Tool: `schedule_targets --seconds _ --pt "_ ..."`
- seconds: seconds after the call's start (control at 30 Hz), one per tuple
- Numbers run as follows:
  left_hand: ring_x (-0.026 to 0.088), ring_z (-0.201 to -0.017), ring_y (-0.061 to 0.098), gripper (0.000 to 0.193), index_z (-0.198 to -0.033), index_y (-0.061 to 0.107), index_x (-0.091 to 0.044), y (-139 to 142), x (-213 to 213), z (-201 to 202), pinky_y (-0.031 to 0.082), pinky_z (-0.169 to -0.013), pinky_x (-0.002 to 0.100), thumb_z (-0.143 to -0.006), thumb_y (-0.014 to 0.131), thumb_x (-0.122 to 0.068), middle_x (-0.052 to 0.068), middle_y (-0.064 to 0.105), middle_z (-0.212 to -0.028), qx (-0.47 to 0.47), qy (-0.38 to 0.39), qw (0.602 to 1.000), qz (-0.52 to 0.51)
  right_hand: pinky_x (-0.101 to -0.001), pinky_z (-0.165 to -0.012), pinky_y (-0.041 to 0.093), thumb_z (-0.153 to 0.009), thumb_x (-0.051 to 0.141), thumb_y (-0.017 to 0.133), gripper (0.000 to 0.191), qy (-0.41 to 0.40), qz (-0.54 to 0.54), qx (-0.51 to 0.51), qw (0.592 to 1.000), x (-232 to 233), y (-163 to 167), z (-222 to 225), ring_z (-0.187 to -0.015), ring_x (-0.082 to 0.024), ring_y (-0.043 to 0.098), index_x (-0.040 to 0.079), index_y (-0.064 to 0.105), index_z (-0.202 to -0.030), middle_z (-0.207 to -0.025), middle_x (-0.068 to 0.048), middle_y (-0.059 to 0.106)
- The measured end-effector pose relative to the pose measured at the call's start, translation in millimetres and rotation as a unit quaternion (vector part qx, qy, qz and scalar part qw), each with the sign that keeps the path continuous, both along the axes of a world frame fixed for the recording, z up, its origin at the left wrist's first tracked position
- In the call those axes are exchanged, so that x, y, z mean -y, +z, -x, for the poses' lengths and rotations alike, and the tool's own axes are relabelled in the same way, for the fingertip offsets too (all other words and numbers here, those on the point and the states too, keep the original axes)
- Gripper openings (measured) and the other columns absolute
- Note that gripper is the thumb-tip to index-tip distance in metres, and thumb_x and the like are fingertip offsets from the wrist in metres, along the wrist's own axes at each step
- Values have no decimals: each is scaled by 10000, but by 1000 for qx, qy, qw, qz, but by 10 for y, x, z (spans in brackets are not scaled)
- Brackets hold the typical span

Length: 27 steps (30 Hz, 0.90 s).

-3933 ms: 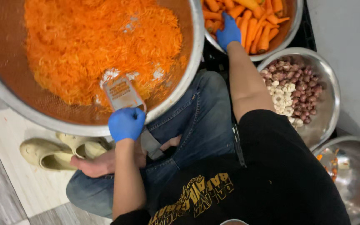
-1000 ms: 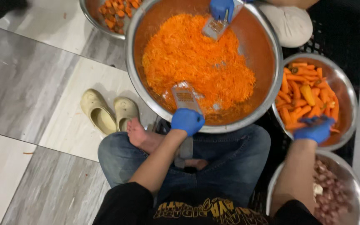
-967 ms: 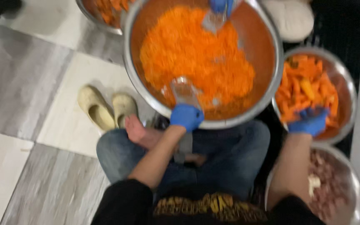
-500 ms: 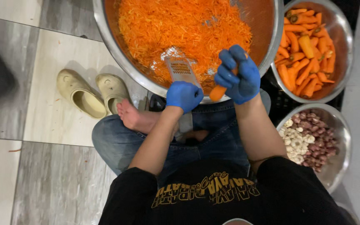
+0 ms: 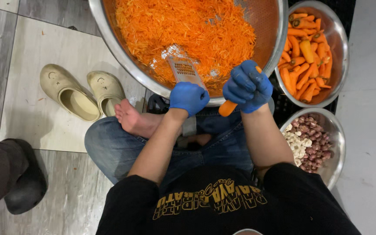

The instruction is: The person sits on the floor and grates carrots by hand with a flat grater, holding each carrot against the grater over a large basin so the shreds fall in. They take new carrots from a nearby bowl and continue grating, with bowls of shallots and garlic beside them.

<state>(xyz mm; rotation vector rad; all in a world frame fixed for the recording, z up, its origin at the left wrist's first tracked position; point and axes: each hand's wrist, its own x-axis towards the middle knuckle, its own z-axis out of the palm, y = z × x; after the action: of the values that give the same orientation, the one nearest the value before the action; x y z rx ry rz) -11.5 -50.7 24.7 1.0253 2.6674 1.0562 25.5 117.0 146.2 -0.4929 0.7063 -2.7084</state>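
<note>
While the left hand (image 5: 189, 97) grips the grater (image 5: 184, 72), the right hand (image 5: 248, 86) clasps a carrot (image 5: 227, 108) beside it.

Floor tiles (image 5: 31, 52) left lie open — slippers (image 5: 81, 89) and bowls (image 5: 340, 52) crowd elsewhere.

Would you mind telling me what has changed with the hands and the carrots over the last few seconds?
The right hand left the bowl of peeled carrots, took hold of a carrot and brought it in beside the grater. The left hand stayed gripping the grater at the rim of the big bowl of shredded carrot. The pale clogs remain on the floor.
</note>
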Motion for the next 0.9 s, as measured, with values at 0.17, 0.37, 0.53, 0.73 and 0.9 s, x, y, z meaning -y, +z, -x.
schedule_targets --seconds 0.17,0.37,0.53,0.73,0.9 --pt "371 -638 678 332 -641 772 -134 -8 -14 0 540 -648 504 -836 625 -360 160 699 -672 -8 3 1000 -5 -163 -462 386 -1020 206 647 121 -1 40 4 999 7 19 -5 -458 27 375 181 561 -939 -735 87 523" --pt "378 -654 683 340 -651 769 -128 -58 -16 -7 539 -655 514 -850 622 -361 160 707 -688 -6 1 1000 -6 -192 -486 404 -1045 204 630 156 -45 -44 23 998 -198 -206 44 -478 -30 399 132 526 -954 -753 17 532" --pt "384 -666 687 350 -691 777 -130 -115 0 -13 543 -674 507 -878 611 -375 170 712 -721 2 2 1000 2 -354 -768 541 -982 67 607 124 -226 -432 52 871 -406 -1054 328 -808 -210 616 45 591 -1102 -1034 -129 645" --pt "368 -687 699 385 -715 793 -158 -126 10 19 533 -668 506 -863 620 -467 151 722 -733 14 -41 998 41 -385 -874 564 -910 138 679 216 -97 -812 -50 573 -485 -1739 171 -975 -269 710 23 700 -1092 -1038 -157 716" --pt "363 -699 698 438 -729 798 -172 -130 33 -16 532 -650 496 -800 671 -585 127 723 -713 -54 -47 997 -12 -373 -852 571 -957 195 618 261 32 -801 48 596 -645 -1684 223 -979 -223 715 73 700 -1172 -1083 -118 744"
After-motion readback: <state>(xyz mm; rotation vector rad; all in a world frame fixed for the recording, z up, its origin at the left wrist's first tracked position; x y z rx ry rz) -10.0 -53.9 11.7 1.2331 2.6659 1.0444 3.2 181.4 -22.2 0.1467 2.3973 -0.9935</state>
